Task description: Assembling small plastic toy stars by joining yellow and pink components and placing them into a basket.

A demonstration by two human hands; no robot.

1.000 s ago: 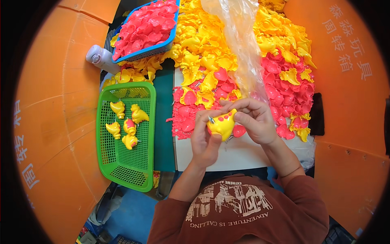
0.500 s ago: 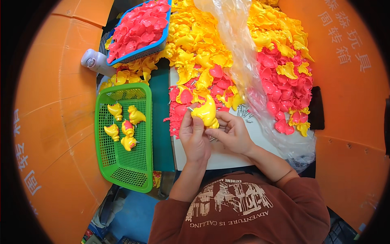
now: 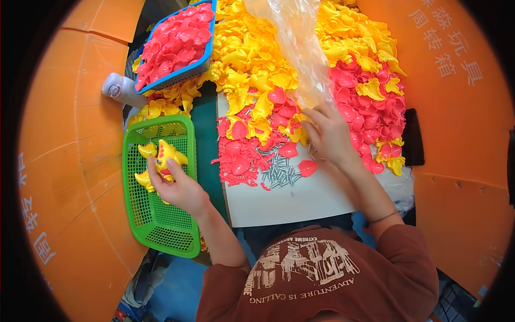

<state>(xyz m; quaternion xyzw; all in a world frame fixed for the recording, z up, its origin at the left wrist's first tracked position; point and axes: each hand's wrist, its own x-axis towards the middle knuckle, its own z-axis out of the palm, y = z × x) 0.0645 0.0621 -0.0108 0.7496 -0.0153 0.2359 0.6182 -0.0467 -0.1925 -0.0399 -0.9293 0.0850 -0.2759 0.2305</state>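
Note:
My left hand (image 3: 179, 188) reaches over the green basket (image 3: 161, 225) at the left and holds a yellow toy figure with red parts (image 3: 167, 154) above several other yellow figures (image 3: 144, 180) lying in it. My right hand (image 3: 330, 134) rests on the white table (image 3: 300, 198) at the edge of the heap of yellow and red plastic pieces (image 3: 252, 75), its fingers on yellow pieces; whether it grips one I cannot tell. A cluster of small grey screws (image 3: 279, 173) and small red parts (image 3: 238, 161) lie just left of that hand.
A blue tray (image 3: 206, 64) full of red pieces stands at the back left. A white bottle (image 3: 120, 90) lies beside it. A clear plastic bag (image 3: 300, 48) hangs over the heap. Orange panels (image 3: 461, 134) wall both sides. A dark object (image 3: 412, 137) sits at the right.
Both hands were joined on a yellow figure over the table. My left hand has carried it left over the green basket; my right hand has moved up to the heap.

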